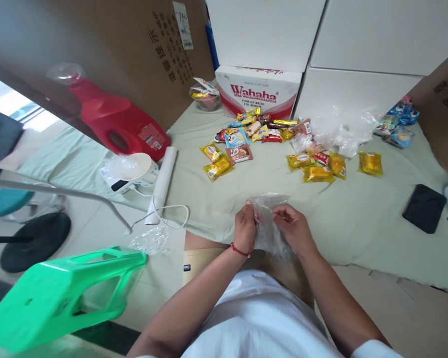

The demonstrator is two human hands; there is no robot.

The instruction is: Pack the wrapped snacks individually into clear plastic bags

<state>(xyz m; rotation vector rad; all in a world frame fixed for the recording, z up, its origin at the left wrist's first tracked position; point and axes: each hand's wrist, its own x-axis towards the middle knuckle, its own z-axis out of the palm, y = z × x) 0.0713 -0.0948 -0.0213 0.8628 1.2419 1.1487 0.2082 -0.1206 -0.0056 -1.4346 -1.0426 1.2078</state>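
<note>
Hanging over the green cloth (197, 209)'s edge is one clear plastic bag (271, 231), long axis running lapward; left hand (245, 226) and right hand (294, 228) are pinching it between fingers. One clear tub (205, 105) is holding wrapped packets.

From head height we look forward and down, facing the white-and-red cardboard Wahaha box (259, 94) across the pale-green cloth-covered worktop (343, 214); well before that box, our white fabric shirt (261, 323) sits nearest.

Pale green cloth (351, 219) with wrapped snacks (237, 138), clear bags (343, 132), Wahaha box (259, 94)
</note>
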